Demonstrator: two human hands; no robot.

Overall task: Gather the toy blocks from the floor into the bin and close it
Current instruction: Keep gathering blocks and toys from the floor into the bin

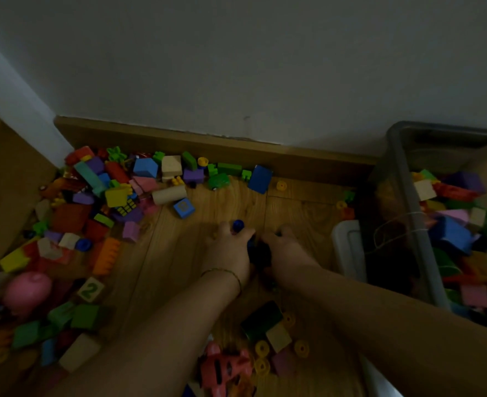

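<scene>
Both hands are down on the wooden floor at centre. My left hand (231, 247) curls round small blocks, and a blue round piece (238, 224) pokes out above its fingers. Beside it my right hand (285, 245) curls over dark blocks (261, 253) lying between the two hands. A big heap of coloured toy blocks (107, 190) spreads over the floor at left and along the skirting. At the right stands the clear plastic bin (408, 196), open and holding several blocks (454, 219). What my right hand holds is mostly hidden in the dim light.
The bin's whitish lid (348, 247) lies on the floor against the bin. A pink round toy (27, 290) sits at lower left, a pink toy vehicle (225, 368) and yellow rings (265, 356) at the bottom. The wall and skirting (208, 144) close the far side.
</scene>
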